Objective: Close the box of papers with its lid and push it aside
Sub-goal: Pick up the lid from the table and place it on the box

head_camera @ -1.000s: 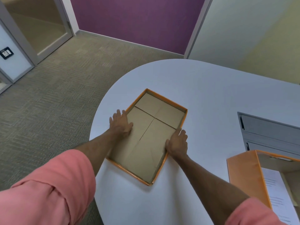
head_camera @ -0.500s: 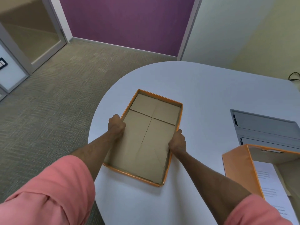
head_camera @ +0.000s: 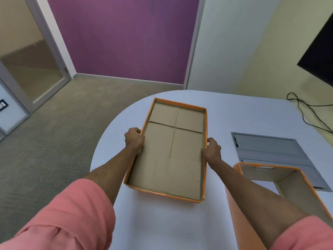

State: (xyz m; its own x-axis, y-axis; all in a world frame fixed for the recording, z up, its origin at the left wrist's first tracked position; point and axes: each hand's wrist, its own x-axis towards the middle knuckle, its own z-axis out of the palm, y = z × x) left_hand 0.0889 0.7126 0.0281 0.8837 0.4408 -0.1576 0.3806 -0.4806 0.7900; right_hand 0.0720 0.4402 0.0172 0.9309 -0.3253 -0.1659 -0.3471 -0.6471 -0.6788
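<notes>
Both hands, left hand [head_camera: 134, 140] and right hand [head_camera: 211, 150], now clasp the upturned lid [head_camera: 171, 152] at mid-frame, raised from the table [head_camera: 234, 114]; the box [head_camera: 281, 179] waits open at lower right.

Purple wall [head_camera: 126, 38] beside cream wall [head_camera: 252, 47]; grey-green carpet [head_camera: 54, 141]; glass door [head_camera: 27, 65] at left; rounded white surface [head_camera: 243, 116] with grey inset panel [head_camera: 270, 150]; black cable [head_camera: 306, 112].
</notes>
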